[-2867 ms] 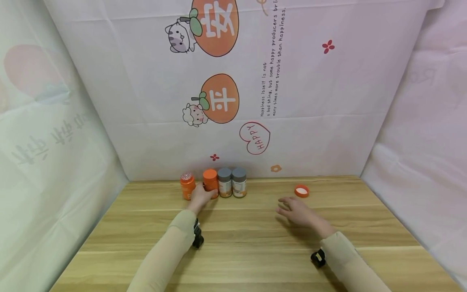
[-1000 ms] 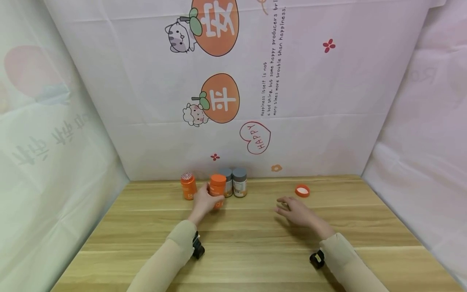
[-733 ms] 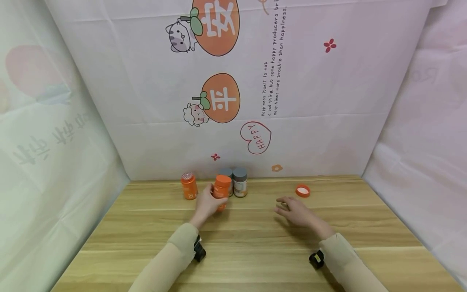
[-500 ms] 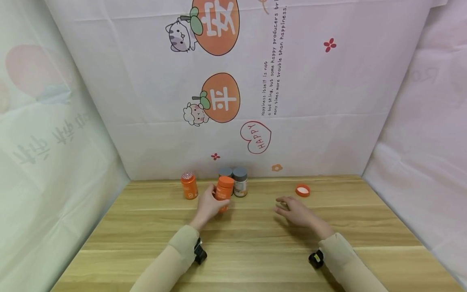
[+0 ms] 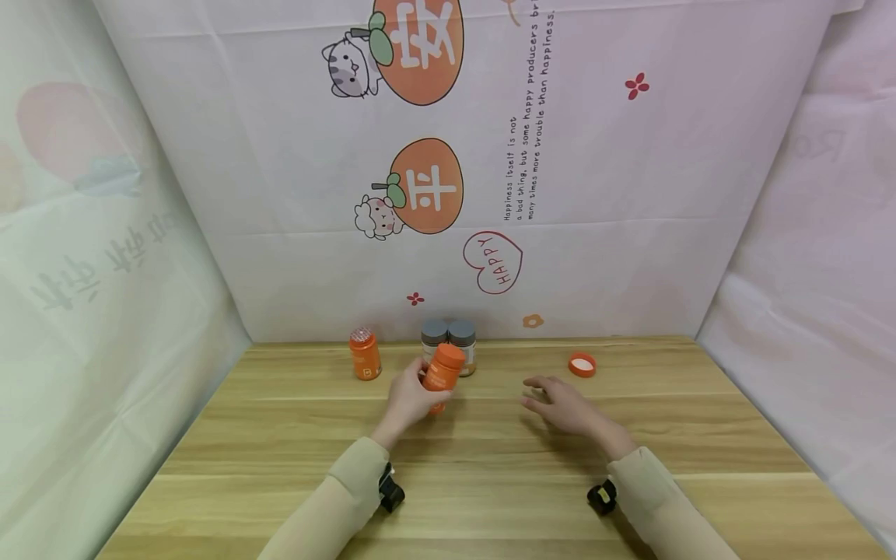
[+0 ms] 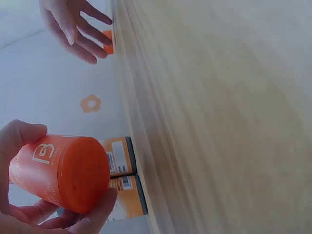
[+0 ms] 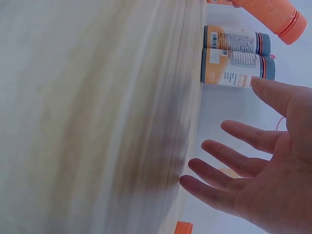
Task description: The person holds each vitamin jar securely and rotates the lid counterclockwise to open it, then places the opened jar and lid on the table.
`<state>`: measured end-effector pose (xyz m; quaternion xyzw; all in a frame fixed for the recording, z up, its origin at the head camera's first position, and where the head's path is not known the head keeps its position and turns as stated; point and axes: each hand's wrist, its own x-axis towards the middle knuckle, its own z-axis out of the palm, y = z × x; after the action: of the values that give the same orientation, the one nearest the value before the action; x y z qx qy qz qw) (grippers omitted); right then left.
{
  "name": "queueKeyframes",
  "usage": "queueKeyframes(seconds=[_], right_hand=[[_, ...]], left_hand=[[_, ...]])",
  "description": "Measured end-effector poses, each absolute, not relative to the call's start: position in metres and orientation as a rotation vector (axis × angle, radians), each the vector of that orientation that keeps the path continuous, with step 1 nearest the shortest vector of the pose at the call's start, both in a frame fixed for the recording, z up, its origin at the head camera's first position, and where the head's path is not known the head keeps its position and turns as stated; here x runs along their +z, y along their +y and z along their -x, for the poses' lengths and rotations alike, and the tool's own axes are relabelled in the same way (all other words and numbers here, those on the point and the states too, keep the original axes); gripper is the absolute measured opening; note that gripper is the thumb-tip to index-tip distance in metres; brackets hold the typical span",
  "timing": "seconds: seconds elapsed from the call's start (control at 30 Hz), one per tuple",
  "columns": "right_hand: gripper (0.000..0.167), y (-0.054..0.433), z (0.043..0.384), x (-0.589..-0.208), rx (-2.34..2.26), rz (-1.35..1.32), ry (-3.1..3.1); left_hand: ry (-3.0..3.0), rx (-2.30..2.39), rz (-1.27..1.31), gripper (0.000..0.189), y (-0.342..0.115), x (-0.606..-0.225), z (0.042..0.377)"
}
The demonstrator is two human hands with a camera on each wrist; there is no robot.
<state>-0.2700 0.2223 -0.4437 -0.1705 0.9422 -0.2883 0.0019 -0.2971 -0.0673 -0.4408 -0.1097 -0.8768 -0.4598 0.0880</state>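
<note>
My left hand (image 5: 409, 395) grips an orange bottle (image 5: 444, 369) with its orange lid on, tilted to the right and raised off the table. In the left wrist view the thumb and fingers wrap the bottle (image 6: 61, 170), its base facing the camera. Behind it stand two grey-lidded bottles (image 7: 239, 67) side by side, partly hidden in the head view. My right hand (image 5: 565, 406) hovers over the table with fingers spread and holds nothing. Just beyond it lies an orange cap (image 5: 582, 365), white inside up. An orange bottle without its cap (image 5: 365, 356) stands farther left.
The wooden table (image 5: 490, 498) ends at a printed white cloth (image 5: 595, 257) behind the bottles. More white cloth hangs at both sides. A small black camera sits on each wrist.
My left hand has lifted the lidded orange bottle from the row, brought it right and nearer, and tilted it rightward. My right hand has barely moved.
</note>
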Motion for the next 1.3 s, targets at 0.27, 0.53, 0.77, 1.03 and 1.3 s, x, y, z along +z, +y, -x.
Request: queueKeyframes(seconds=[0.27,0.53,0.77,1.03,1.3], right_hand=[[0.06,0.218,0.271,-0.445,-0.923,0.545,2.947],[0.061,0.215,0.271,-0.444,-0.958,0.559,2.924],[0.055,0.212,0.269,-0.441,-0.99,0.582,2.915],[0.047,0.209,0.266,-0.438,-1.036,0.589,2.925],[0.046,0.207,0.263,-0.433,-1.099,0.596,2.917]], left_hand=[[-2.629,-1.392,0.363,0.041,-0.062,-0.435,0.29],[-2.643,-1.403,0.391,0.044,-0.056,-0.437,0.287],[-2.654,-1.393,0.411,0.046,-0.052,-0.437,0.282],[-2.67,-1.388,0.415,0.044,-0.047,-0.438,0.278],[-2.671,-1.374,0.44,0.045,-0.044,-0.437,0.273]])
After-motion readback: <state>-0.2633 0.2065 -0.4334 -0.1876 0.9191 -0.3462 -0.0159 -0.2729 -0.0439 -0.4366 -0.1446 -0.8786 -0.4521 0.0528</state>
